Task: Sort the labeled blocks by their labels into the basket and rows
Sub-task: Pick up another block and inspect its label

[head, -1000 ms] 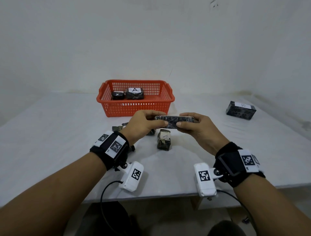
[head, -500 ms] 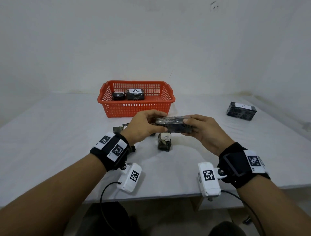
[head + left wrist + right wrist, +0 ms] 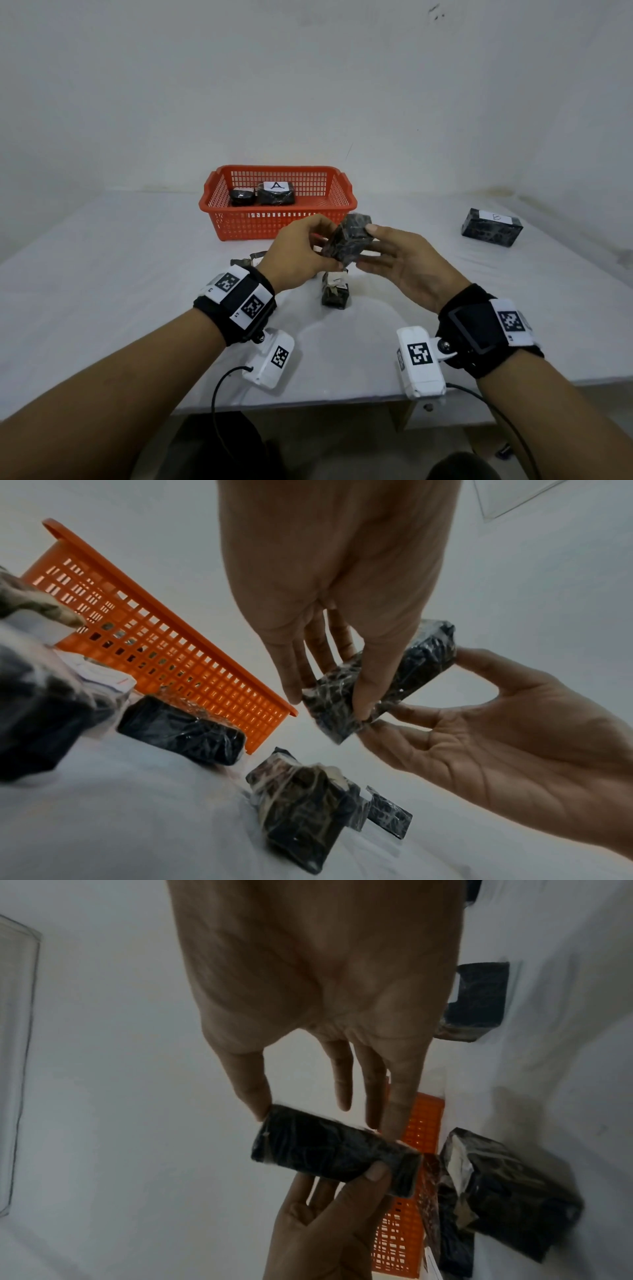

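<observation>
A dark marbled block [image 3: 347, 240] wrapped in clear film hangs tilted above the table, in front of the orange basket [image 3: 274, 224]. My left hand [image 3: 322, 248] grips its lower end with thumb and fingers. My right hand [image 3: 368, 246] pinches it end to end, the thumb on the upper end and nearly straight fingers under the lower end. The left wrist view shows the same block [image 3: 380, 685] between both hands, and no label shows on it. In the basket lie a block labelled A [image 3: 275, 195] and a smaller dark block [image 3: 242, 198].
A block labelled B [image 3: 491, 228] lies alone at the far right of the white table [image 3: 102, 274]. A camouflage-wrapped block [image 3: 335, 291] stands just below my hands. More blocks [image 3: 241, 263] lie partly hidden behind my left hand. The wall stands close behind the basket.
The block lay level between both hands; it is now turned to a steep tilt. My right fingers have straightened beneath it. Both hands rose slightly toward the basket.
</observation>
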{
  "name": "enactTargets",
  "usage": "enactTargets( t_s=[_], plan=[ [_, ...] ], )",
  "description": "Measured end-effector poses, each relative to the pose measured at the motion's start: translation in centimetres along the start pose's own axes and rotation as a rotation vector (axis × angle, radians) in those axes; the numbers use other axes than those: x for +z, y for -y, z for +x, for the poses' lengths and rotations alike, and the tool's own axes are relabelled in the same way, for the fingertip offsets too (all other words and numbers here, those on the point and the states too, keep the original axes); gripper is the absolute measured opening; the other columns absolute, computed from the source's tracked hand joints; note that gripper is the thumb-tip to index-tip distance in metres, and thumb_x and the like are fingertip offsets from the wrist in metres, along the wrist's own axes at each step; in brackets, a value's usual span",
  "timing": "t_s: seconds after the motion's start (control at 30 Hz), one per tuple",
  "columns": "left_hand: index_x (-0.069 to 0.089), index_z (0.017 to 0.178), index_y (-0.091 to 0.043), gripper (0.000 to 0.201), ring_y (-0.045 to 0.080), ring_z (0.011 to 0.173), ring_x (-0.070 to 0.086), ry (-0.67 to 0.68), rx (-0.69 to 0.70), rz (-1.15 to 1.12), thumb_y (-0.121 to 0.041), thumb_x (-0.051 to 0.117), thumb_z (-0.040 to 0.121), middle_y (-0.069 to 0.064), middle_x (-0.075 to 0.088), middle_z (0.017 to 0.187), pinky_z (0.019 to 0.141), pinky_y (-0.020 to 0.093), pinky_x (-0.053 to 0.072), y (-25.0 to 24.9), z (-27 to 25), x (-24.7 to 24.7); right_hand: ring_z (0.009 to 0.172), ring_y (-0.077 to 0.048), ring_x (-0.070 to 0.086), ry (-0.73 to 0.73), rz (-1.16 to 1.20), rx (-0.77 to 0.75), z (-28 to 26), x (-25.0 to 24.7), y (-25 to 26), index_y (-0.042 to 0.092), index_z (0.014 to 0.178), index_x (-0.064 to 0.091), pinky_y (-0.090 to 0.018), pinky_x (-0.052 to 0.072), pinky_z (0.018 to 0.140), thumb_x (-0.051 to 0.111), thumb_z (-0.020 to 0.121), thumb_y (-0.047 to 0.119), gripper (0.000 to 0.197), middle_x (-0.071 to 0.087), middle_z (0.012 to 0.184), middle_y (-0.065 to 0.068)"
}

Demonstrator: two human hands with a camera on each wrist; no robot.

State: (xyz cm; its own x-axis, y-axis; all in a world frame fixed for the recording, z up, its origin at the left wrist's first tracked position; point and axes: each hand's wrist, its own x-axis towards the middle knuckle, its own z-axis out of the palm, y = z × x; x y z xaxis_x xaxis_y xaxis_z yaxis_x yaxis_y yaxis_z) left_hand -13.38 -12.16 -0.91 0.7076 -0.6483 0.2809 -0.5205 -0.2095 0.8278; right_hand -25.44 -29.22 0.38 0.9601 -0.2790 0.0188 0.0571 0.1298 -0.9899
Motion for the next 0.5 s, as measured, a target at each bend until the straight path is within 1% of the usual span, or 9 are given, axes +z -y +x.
enactTargets(
  t_s=[0.07,0.17,0.27,0.37,0.4,0.43,0.5],
  plan=[
    [0.065,0.109,-0.019,0.052,0.014,0.100,0.073,-0.012,0.036,-0.010,-0.012,0.096,0.068,-0.005,0.075,0.107,0.089,0.038,0.062,-0.08,-0.03,0.17,0.115,-0.035,0.070,0.043,-0.007,0.073,-0.10,0.28,-0.01,0.010,0.122,0.073,-0.045,0.055,0.103,0.066,0.095,0.037,0.039,0.073,0.123,-0.018],
    [0.065,0.110,-0.019,0.052,0.013,0.101,0.072,-0.015,0.053,-0.039,-0.013,0.095,0.069,-0.004,0.074,0.108,0.089,0.041,0.062,0.01,-0.05,0.33,0.113,-0.035,0.071,0.050,-0.026,0.135,-0.11,0.33,0.12,0.016,0.120,0.074,-0.048,0.055,0.104,0.070,0.089,0.048,0.045,0.072,0.124,-0.018],
    [0.065,0.110,-0.021,0.050,0.012,0.102,0.071,-0.006,0.067,-0.035,-0.013,0.094,0.070,-0.005,0.074,0.108,0.090,0.038,0.061,0.23,-0.05,0.35,0.116,-0.038,0.069,0.054,0.005,0.126,-0.12,0.24,0.08,0.014,0.123,0.073,-0.050,0.054,0.105,0.070,0.088,0.046,0.047,0.073,0.122,-0.017],
    [0.065,0.111,-0.021,0.048,0.007,0.101,0.069,0.031,0.080,-0.007,-0.012,0.093,0.073,-0.007,0.073,0.108,0.087,0.029,0.058,0.18,-0.13,0.24,0.117,-0.035,0.069,0.050,0.011,0.089,-0.22,0.46,-0.11,0.014,0.121,0.074,-0.046,0.053,0.106,0.068,0.093,0.041,0.040,0.074,0.121,-0.017],
    [0.065,0.112,-0.021,0.049,0.006,0.103,0.069,0.049,0.074,-0.018,-0.013,0.093,0.073,-0.007,0.073,0.109,0.087,0.028,0.058,0.15,-0.14,0.22,0.118,-0.034,0.069,0.043,0.008,0.072,-0.21,0.45,-0.23,0.012,0.121,0.073,-0.045,0.054,0.106,0.066,0.094,0.039,0.039,0.074,0.121,-0.018],
    [0.065,0.115,-0.023,0.052,0.007,0.106,0.069,0.076,0.058,-0.048,-0.018,0.094,0.072,-0.007,0.073,0.112,0.090,0.031,0.059,0.17,-0.16,0.20,0.118,-0.033,0.069,0.037,0.001,0.053,-0.22,0.46,-0.30,0.010,0.121,0.073,-0.043,0.054,0.105,0.065,0.095,0.037,0.038,0.075,0.120,-0.018],
    [0.062,0.129,-0.028,0.067,0.009,0.118,0.067,0.151,-0.009,-0.123,-0.041,0.093,0.070,-0.008,0.071,0.124,0.099,0.039,0.058,0.01,-0.32,0.12,0.116,-0.028,0.070,0.027,-0.039,0.012,-0.15,0.38,-0.48,0.008,0.117,0.075,-0.039,0.054,0.102,0.061,0.098,0.035,0.035,0.076,0.118,-0.016]
  ],
)
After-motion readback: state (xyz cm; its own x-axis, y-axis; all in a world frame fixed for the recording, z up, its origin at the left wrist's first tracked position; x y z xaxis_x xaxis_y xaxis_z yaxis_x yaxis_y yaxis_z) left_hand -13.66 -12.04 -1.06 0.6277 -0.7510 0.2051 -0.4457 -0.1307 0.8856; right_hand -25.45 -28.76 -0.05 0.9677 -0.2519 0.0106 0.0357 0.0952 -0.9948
